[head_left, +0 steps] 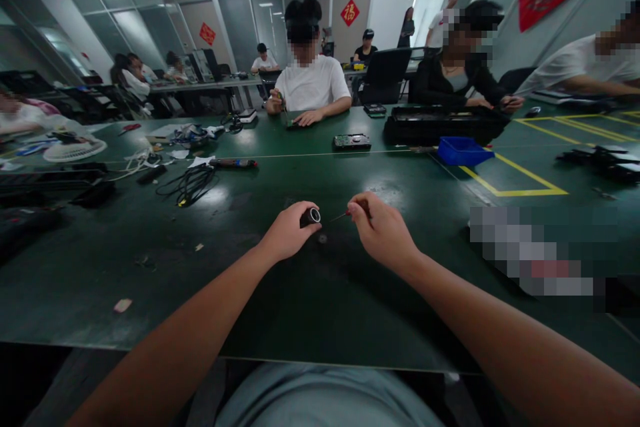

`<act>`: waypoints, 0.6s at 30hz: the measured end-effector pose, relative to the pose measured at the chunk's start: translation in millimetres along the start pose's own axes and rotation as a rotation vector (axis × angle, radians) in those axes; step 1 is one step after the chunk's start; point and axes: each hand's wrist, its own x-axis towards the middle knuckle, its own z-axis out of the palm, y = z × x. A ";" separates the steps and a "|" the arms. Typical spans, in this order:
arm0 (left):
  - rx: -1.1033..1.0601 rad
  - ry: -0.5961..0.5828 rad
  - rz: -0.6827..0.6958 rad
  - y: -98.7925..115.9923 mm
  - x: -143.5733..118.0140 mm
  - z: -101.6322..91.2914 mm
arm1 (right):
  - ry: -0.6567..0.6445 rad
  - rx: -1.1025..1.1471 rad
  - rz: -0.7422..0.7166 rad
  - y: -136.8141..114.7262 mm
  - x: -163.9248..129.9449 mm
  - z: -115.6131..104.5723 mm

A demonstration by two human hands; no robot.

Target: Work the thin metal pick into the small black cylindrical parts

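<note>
My left hand point(289, 232) is closed round a short black cylinder point(311, 216) with a pale ring at its end, which faces right. Its exact kind is unclear. My right hand point(381, 227) pinches a small screwdriver point(341, 216), its thin shaft pointing left at the cylinder with a gap between them. A bit of red shows at the fingertips; the rest of the handle is hidden in the fingers. Below the cylinder a small round piece point(323, 239) lies on the green table point(310, 307).
Coiled black cable point(190, 183) and a pen-shaped electric screwdriver point(233, 163) lie ahead left. A hard drive point(352, 141), a long black part point(445, 125) and a blue bin point(463, 151) stand farther off. A blurred-out object point(530, 260) lies right. A co-worker point(313, 87) sits opposite.
</note>
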 end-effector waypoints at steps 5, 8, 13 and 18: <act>-0.047 0.020 -0.037 3.9 -1.5 -4.1 | -0.009 0.008 0.003 -1.2 0.0 -0.7; 0.041 -0.059 -0.004 8.2 -2.9 -6.8 | -0.009 0.012 0.010 -1.2 -0.3 -0.5; 0.220 -0.209 0.119 12.5 -6.1 -4.2 | -0.002 0.002 -0.003 -0.2 -0.3 0.1; 0.485 -0.250 0.088 15.1 -9.5 3.1 | -0.004 -0.014 0.001 0.8 0.5 0.7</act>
